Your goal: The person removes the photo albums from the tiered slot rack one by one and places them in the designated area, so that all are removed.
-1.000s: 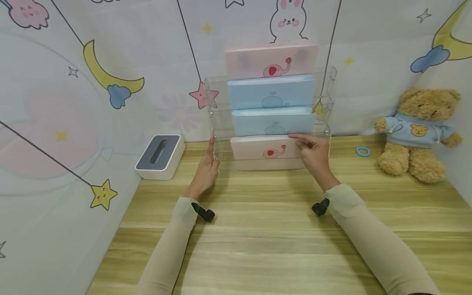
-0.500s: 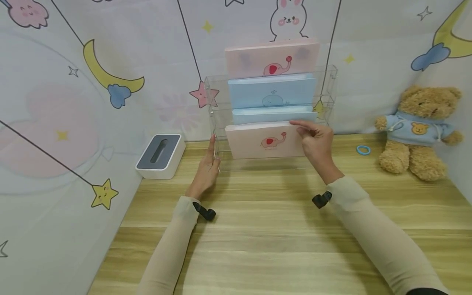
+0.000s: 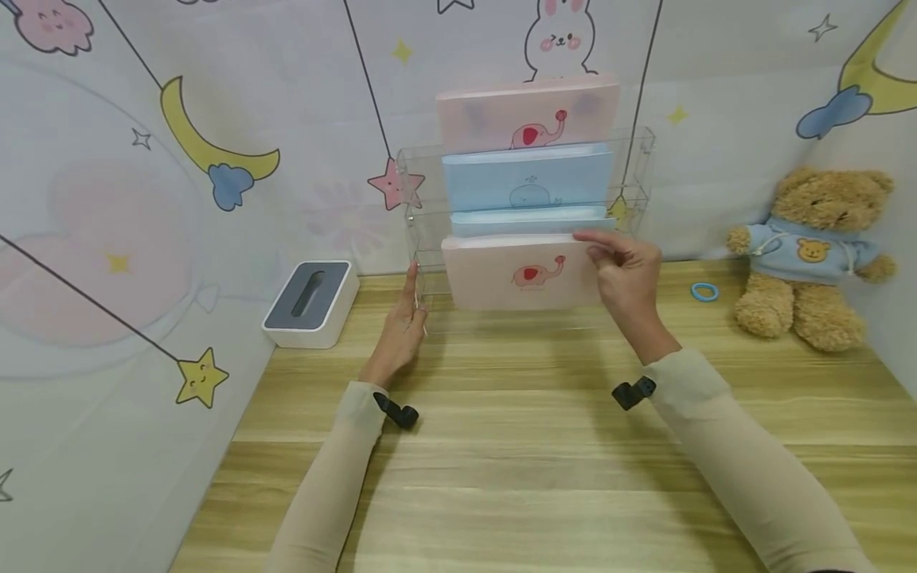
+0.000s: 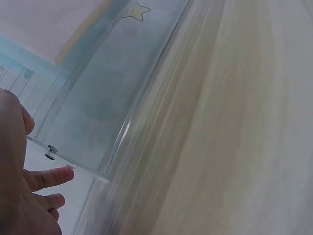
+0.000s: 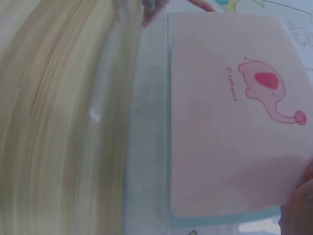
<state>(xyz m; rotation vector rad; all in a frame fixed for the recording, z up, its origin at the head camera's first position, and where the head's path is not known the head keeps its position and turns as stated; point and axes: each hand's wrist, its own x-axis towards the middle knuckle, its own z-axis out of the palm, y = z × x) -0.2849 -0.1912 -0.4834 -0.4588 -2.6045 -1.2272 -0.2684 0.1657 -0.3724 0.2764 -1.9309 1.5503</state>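
A pink notebook [image 3: 526,274] with a red elephant drawing is pinched at its upper right corner by my right hand [image 3: 629,274]. It stands in front of the lowest tier of a clear acrylic rack [image 3: 430,270], its lower edge raised above the rack's base. The right wrist view shows its cover [image 5: 215,147] up close, fingertips at one corner. My left hand [image 3: 397,334] rests against the rack's left side panel, fingers extended; in the left wrist view its fingertips [image 4: 51,177] lie along the panel's outer face.
Behind stand two blue whale notebooks [image 3: 526,179] and another pink elephant notebook [image 3: 494,119] in higher tiers. A white tissue box [image 3: 311,306] with a grey top sits left. A blue ring [image 3: 704,292] and a teddy bear [image 3: 817,259] are right, on the wooden table [image 3: 501,477].
My right hand has lifted the front pink notebook up from the lowest tier, then shifted it slightly right. It now covers more of the blue notebook behind. The left hand stays in place.
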